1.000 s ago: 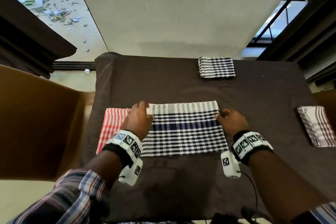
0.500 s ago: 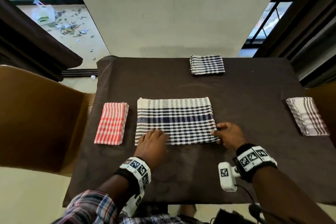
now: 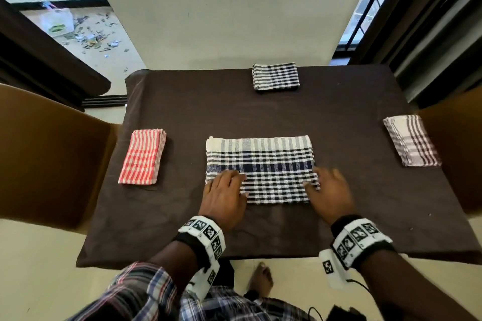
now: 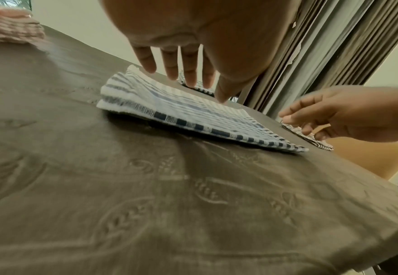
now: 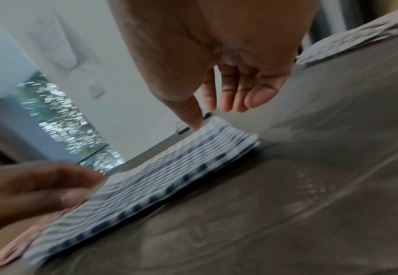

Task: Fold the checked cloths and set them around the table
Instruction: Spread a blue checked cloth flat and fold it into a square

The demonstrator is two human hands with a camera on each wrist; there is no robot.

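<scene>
We are hovering both hands, left hand (image 3: 224, 197) and right hand (image 3: 330, 191), fingers spread wide and holding nothing, over the cloth (image 3: 260, 161). We are needing even pinches on the near corners under our fingertips, keeping edges square for the next fold.

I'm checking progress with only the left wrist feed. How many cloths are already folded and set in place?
Observer: Three, by the head view: the red checked cloth at the left edge, the black-and-white cloth at the far edge, the brown-striped cloth at the right edge.
Operator: Is the blue one as small as those?
Observer: No. The blue checked cloth lies mid-table, clearly wider than the others.
Operator: Where are the hands on it?
Observer: The left hand covers its near left corner, the right hand its near right corner.
</scene>
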